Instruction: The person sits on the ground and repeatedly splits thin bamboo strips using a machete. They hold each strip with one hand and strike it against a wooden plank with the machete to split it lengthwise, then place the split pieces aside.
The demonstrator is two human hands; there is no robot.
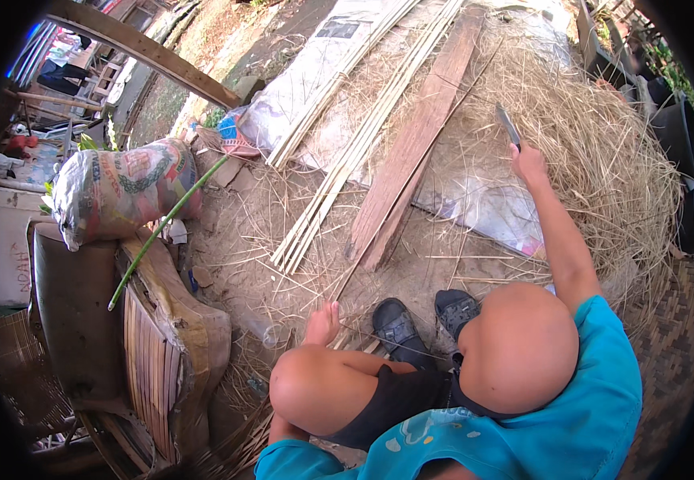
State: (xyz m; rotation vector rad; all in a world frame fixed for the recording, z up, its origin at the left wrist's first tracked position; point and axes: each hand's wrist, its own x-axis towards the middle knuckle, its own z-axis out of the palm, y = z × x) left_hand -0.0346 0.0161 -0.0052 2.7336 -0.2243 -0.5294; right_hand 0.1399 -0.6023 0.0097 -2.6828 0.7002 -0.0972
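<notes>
My right hand is stretched forward, closed round the handle of a knife whose blade points up and away over the straw. By my left knee, my left hand is closed on the near end of a thin bamboo strip. That strip runs far forward along a reddish-brown wooden plank lying on the ground. Left of the plank lie several long pale bamboo strips, side by side.
Loose dry straw heaps up at the right. A stuffed sack rests on a worn bamboo seat at the left, with a green stalk leaning across. White sheeting spreads under the strips. My sandals stand between hands and plank.
</notes>
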